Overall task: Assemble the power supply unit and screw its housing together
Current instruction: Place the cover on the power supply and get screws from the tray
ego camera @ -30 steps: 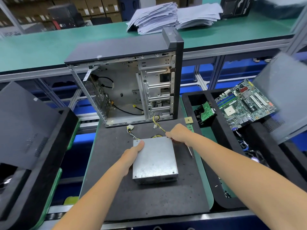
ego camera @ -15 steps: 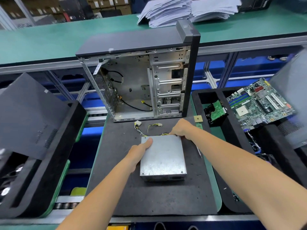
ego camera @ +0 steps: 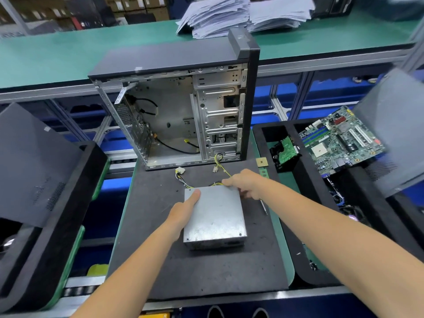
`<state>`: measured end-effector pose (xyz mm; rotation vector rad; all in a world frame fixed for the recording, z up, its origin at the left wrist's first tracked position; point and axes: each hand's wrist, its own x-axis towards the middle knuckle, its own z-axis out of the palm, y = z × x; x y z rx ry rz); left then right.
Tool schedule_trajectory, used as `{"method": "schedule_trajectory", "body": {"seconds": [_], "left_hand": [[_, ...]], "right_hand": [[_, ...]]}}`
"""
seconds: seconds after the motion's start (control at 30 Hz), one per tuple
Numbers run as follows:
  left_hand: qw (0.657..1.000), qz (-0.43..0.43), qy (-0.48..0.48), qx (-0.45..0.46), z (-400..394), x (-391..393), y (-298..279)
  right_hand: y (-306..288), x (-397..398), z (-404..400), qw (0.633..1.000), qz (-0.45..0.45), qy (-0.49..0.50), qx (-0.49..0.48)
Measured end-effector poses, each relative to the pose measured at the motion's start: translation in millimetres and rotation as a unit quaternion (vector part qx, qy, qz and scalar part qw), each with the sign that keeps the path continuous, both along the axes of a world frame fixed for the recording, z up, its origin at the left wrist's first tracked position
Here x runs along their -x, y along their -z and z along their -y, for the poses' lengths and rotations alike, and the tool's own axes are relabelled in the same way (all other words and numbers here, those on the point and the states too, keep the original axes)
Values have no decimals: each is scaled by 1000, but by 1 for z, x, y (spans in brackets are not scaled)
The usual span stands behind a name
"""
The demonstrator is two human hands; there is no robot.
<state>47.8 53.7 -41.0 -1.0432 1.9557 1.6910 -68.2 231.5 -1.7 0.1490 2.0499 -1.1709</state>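
My left hand [ego camera: 183, 208] grasping the metal box [ego camera: 214, 216] at nine o'clock, my right hand [ego camera: 246, 182] pinching its wires [ego camera: 218, 183] at twelve o'clock, open computer case [ego camera: 183, 115] beyond

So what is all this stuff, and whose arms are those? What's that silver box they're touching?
The camera sits on a person's head, looking down, so those arms are theirs. The silver box is a power supply unit, the part that feeds a computer electricity. It lies on a black mat. The left hand holds its left side, thumb on top. The right hand is at the far corner, where yellow and black wires come out; I can't tell exactly what it grips. Behind stands an open computer case. A motherboard waits to the right. A thin tool, maybe a screwdriver, lies beside the box.
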Motion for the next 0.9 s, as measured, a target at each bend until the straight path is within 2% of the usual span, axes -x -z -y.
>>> {"method": "schedule_trajectory", "body": {"seconds": [0.13,0.3,0.47,0.67,0.9], "left_hand": [[1000,1,-7,-5,0,1,-1],[1000,3,-22,-4,-2,4,-3],[1000,-10,-30,-4,-2,3,0],[998,-15,-55,4,-3,9,-3],[998,-7,-28,64,-5,2,2]], "right_hand": [[14,-17,-7,994,98,6,41],[22,-21,-10,988,131,25,79],[27,-28,-11,992,98,44,60],[24,-26,-15,990,103,43,87],[29,-34,-16,992,87,48,76]]}}
